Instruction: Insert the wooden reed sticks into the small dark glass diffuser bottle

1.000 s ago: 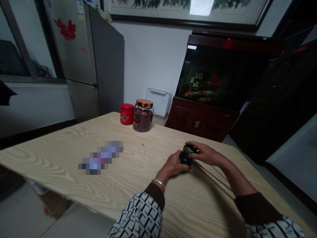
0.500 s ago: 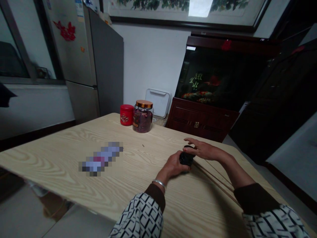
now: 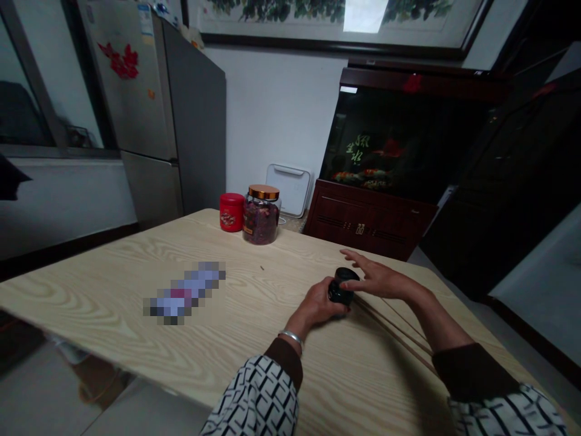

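Note:
A small black camera (image 3: 347, 277), as far as its dark round lens barrel shows, rests low over the table with its round end up. My left hand (image 3: 320, 301) is wrapped round its left and near side, the thumb along the near edge. Above and to the right, my right hand (image 3: 379, 277) has its fingers stretched apart; its thumb lies against the lens barrel. A thin brown strap (image 3: 394, 330) runs from beside the camera to the lower right, passing under my right forearm. The hands partly hide the camera's body.
On the wooden table (image 3: 113, 260) lies a pixelated flat item (image 3: 186, 293) at the left. A red canister (image 3: 231, 213) and a glass jar (image 3: 261, 218) with a copper lid stand at the far edge. Behind are a fridge (image 3: 195, 121) and a fish tank (image 3: 385, 139).
My right hand has lifted slightly off the lens top and shifted right, uncovering its round end. My left hand stays in place round the camera.

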Action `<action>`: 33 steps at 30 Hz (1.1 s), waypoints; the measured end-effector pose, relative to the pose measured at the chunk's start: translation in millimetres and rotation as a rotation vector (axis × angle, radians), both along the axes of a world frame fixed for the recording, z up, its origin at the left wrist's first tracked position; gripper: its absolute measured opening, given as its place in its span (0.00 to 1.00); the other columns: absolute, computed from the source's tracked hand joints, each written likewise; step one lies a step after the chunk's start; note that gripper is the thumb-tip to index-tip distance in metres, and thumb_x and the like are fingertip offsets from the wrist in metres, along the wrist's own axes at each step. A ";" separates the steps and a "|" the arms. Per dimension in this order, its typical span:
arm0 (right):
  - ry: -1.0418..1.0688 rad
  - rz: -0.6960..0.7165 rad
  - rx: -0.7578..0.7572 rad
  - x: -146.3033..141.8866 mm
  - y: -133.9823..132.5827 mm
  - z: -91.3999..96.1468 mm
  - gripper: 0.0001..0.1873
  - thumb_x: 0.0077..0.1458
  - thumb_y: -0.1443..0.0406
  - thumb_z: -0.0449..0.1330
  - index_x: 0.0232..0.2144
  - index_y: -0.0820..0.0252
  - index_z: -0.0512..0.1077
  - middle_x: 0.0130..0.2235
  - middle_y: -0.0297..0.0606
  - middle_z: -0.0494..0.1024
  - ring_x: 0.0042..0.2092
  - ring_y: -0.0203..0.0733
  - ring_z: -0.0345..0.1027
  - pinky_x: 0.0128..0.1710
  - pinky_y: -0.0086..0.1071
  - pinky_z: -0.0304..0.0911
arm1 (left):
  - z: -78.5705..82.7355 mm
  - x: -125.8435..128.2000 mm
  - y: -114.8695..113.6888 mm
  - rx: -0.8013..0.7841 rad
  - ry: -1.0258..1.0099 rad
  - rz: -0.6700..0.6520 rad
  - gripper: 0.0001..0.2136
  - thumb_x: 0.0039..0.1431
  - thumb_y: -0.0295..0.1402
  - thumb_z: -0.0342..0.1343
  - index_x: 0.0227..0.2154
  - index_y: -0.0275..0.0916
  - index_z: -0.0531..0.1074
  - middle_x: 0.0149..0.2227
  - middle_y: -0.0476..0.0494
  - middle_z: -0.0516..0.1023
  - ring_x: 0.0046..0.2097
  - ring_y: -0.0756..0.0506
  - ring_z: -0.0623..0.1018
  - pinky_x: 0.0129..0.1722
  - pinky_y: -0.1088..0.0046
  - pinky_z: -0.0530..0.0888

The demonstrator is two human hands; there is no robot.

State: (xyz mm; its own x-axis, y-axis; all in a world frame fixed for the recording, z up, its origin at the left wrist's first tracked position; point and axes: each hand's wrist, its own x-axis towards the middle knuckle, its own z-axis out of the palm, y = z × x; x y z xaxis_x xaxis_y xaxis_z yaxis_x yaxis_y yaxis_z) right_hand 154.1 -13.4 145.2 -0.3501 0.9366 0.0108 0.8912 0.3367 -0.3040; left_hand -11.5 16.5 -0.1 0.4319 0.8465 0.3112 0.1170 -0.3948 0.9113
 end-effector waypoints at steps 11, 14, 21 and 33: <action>-0.102 -0.085 0.051 -3.1 -5.1 0.2 0.50 0.51 0.43 0.59 0.68 0.57 0.49 0.58 0.51 0.71 0.54 0.55 0.69 0.51 0.43 0.62 | 0.4 0.7 0.1 0.003 0.002 -0.002 0.31 0.40 0.36 0.70 0.50 0.38 0.70 0.42 0.44 0.77 0.41 0.44 0.74 0.39 0.72 0.70; -0.058 0.080 0.035 -1.0 -5.3 -1.8 0.40 0.51 0.49 0.63 0.62 0.57 0.61 0.60 0.47 0.69 0.57 0.51 0.66 0.54 0.40 0.61 | 2.1 0.4 -0.8 -0.014 0.005 0.000 0.29 0.40 0.35 0.70 0.48 0.37 0.71 0.41 0.44 0.77 0.40 0.44 0.74 0.37 0.73 0.70; -0.153 -0.136 0.061 -4.5 -8.4 -4.6 0.44 0.52 0.43 0.58 0.64 0.58 0.57 0.56 0.52 0.72 0.54 0.58 0.68 0.53 0.50 0.60 | 2.4 -0.1 -1.3 -0.006 0.002 -0.007 0.30 0.40 0.35 0.70 0.49 0.37 0.70 0.42 0.44 0.77 0.41 0.44 0.75 0.39 0.72 0.70; 0.141 0.110 0.143 6.0 -0.5 -24.7 0.23 0.53 0.60 0.63 0.51 0.59 0.70 0.49 0.45 0.74 0.50 0.48 0.68 0.51 0.42 0.62 | 1.2 1.1 -0.5 -0.039 -0.009 -0.008 0.29 0.39 0.34 0.70 0.48 0.36 0.71 0.41 0.45 0.77 0.40 0.45 0.74 0.37 0.73 0.70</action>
State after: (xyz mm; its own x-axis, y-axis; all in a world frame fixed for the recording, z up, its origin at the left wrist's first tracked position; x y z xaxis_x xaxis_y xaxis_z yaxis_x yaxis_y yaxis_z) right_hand 160.1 -13.9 120.5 -0.4360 0.8781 0.1971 0.7984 0.4785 -0.3655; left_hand -10.5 16.0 1.1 0.4365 0.8545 0.2818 0.1056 -0.3597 0.9271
